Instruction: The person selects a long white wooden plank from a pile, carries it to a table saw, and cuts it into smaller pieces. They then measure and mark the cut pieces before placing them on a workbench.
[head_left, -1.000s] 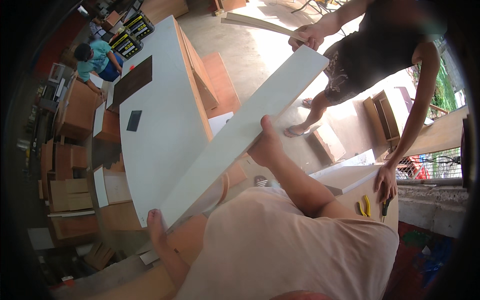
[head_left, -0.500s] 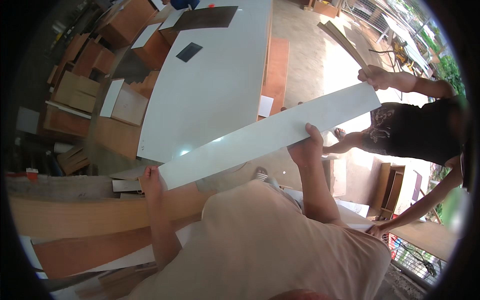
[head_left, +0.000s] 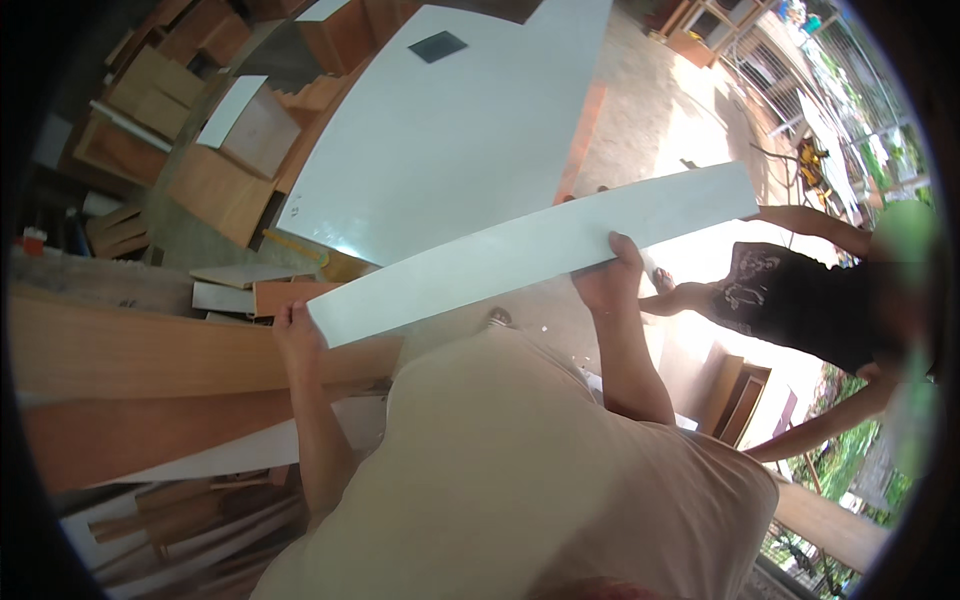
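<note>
A long white board (head_left: 500, 262) stretches across in front of my body, tilted so its right end is farther off. My left hand (head_left: 298, 328) grips its near left end, fingers wrapped round the edge. Along the lower edge, right of the middle, my right hand (head_left: 608, 284) holds it with the thumb lying on the white face. Most of the right-hand fingers are hidden under the board. Beyond it lies a large white panel (head_left: 440, 150) with a small dark square piece (head_left: 437, 46) on top.
At the right stands a co-worker in dark clothes (head_left: 795, 305), one arm reaching behind the board's far end. Wooden boards (head_left: 150, 350) are stacked at my left. Box-like wooden pieces (head_left: 250, 125) sit at the far left, and a small cabinet (head_left: 740, 400) at the right.
My view has turned, so the large panel appears shifted and cut off at the top. I still hold the board in both hands. The strips in the co-worker's hand no longer show.
</note>
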